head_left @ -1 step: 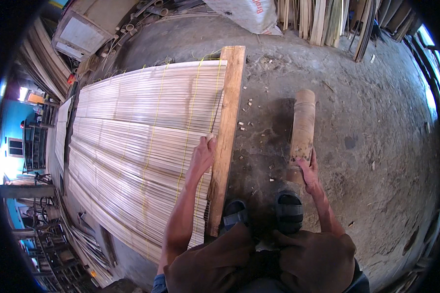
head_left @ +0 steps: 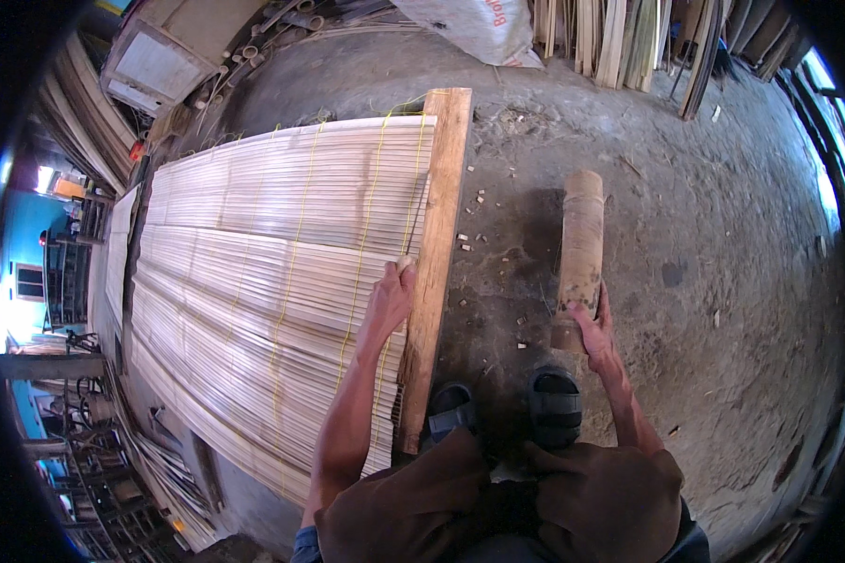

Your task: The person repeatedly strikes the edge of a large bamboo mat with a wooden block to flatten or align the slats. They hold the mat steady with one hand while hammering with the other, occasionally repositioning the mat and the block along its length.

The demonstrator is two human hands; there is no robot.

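left hand (head_left: 391,291), mid-frame, bunched at pale wood-slat mat (head_left: 225,281), pinch unclear. right hand (head_left: 595,333) clasps a tan bamboo cylinder (head_left: 583,235); hold it steady.

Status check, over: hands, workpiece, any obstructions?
Left hand at slatted mat, beside wooden plank. Right hand gripping bamboo tube, near end. Pale chips on floor between plank and tube.

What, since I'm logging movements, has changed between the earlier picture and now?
Little: the bamboo tube may have tipped slightly left at its far end. No grip changed: the right hand still holds it, the left hand stays at the mat beside the board.
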